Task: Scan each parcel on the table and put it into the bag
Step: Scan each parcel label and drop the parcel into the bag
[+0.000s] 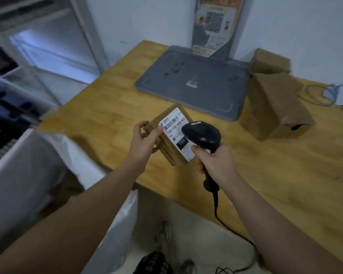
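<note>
My left hand (144,143) grips a small brown cardboard parcel (167,147) by its left edge, tilted above the wooden table (275,175). Its white barcode label (174,125) faces up. My right hand (216,160) holds a black corded barcode scanner (202,133) whose head hovers just over the label's right side. A large white bag (34,175) stands open at the left, beside the table's corner. Two more brown parcels lie at the right: a bigger one (275,107) and a smaller one (269,61) behind it near the wall.
A grey flat platform (192,82) with an upright poster stand lies at the back of the table. A coiled cable and blue-white items (341,95) lie at the far right. The scanner's cord (226,224) hangs off the front edge to the floor. Shelving stands at the left.
</note>
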{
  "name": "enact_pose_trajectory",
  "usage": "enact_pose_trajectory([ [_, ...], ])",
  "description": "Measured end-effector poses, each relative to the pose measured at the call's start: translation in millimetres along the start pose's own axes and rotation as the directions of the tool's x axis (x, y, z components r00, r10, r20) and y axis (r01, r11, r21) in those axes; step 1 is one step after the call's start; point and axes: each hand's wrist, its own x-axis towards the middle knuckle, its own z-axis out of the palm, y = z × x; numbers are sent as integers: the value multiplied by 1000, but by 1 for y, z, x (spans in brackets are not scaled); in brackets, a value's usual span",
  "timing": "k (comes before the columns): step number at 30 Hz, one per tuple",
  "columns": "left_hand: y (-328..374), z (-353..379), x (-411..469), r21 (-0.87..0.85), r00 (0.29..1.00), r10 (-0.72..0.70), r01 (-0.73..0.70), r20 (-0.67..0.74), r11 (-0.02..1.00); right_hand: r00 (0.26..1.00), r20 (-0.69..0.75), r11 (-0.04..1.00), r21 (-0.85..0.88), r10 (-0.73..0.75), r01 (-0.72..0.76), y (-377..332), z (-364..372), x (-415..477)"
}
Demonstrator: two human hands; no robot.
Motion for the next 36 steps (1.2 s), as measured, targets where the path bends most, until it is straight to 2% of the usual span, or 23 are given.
enact_pose_trajectory([
  [6, -39, -99, -51, -107, 986, -30, 13, -164, 994, 991, 111, 994, 60, 79, -86, 38, 77, -53],
  [11, -77, -190, -73, -5, 970, -64, 65, -234, 998, 980, 161, 990, 66, 117, -128, 57, 141, -83],
  [16, -106, -277, -84, -12, 931, -162, 167, -328, 986, 972, 190, 991, -32, 137, -133, 65, 212, -99],
  [18, -118, -311, -81, 131, 918, -152, 213, -367, 968, 966, 202, 986, -88, 160, -145, 70, 238, -104],
  [20, -128, -336, -75, 432, 932, -129, 275, -338, 859, 965, 200, 978, -158, 169, -138, 79, 260, -106],
  [22, -141, -346, -64, 664, 954, -162, 292, -252, 688, 960, 214, 970, -204, 179, -135, 87, 276, -106],
  [25, -169, -350, -43, 814, 942, -329, 240, -63, 529, 961, 216, 960, -256, 170, -112, 99, 291, -101],
  [26, -182, -352, -37, 871, 931, -366, 176, 3, 458, 964, 204, 952, -287, 168, -105, 106, 295, -100],
  [29, -211, -355, -31, 989, 900, -426, -32, 90, 142, 971, 176, 919, -384, 164, -86, 122, 295, -99],
  [30, -217, -354, -31, 994, 898, -426, -86, 108, 70, 973, 158, 907, -412, 168, -90, 129, 295, -99],
  [32, -224, -352, -32, 991, 916, -379, -126, 134, 46, 977, 117, 887, -448, 180, -110, 140, 293, -101],
  [36, -213, -344, -27, 980, 951, -249, -160, 185, 116, 977, 69, 880, -449, 202, -151, 141, 287, -101],
])
